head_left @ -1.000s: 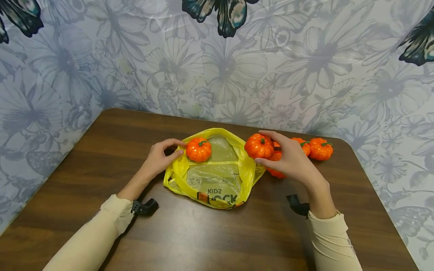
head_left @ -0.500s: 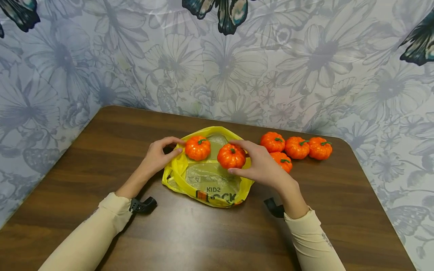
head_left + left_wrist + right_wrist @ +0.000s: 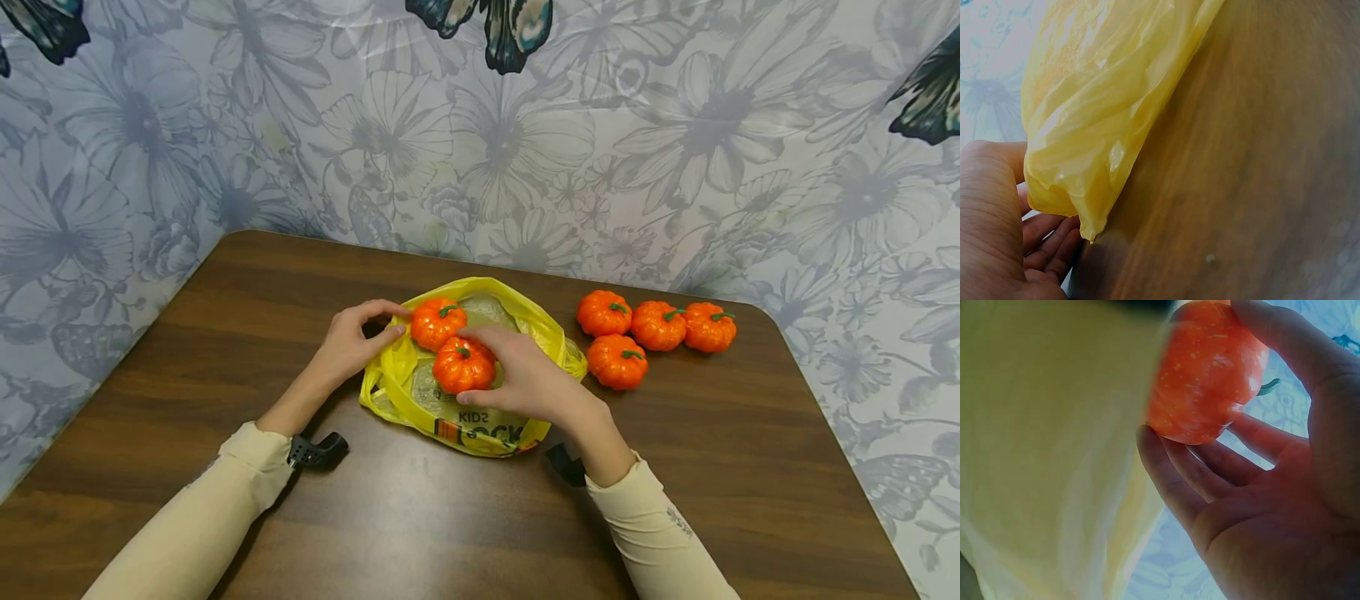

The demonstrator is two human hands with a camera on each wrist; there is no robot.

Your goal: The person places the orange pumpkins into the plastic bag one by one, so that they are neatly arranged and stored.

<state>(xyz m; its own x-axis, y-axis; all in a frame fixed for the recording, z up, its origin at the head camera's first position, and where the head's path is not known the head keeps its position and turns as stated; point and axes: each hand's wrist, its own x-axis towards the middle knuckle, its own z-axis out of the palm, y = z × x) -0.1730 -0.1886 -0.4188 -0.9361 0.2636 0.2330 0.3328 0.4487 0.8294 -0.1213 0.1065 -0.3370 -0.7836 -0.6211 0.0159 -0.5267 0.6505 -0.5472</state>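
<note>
A yellow plastic bag (image 3: 540, 421) lies with its mouth spread wide, printed lettering showing on its inside. At its left rim my left hand (image 3: 351, 340) holds the edge between thumb and fingers; in the left wrist view the yellow film (image 3: 1097, 125) covers part of those fingers. One small orange toy pumpkin (image 3: 435, 323) sits inside at the upper left. Over the bag's middle, my right hand (image 3: 525, 375) grips a second toy pumpkin (image 3: 461, 367), fingers on its far side and thumb on the near side. The right wrist view shows this pumpkin (image 3: 1210, 375) with its green stem beside the bag wall.
Several more toy pumpkins stand right of the bag, the nearest pumpkin (image 3: 617, 362) close to its right edge. The brown wooden table (image 3: 420, 533) ends at a wall covering (image 3: 525, 192) with flowers and butterflies. A black wrist strap (image 3: 318, 452) is on the left wrist.
My right hand has carried a toy pumpkin leftward from beside the other pumpkins to over the bag's middle, near the first one. The left hand has stayed at the rim.
</note>
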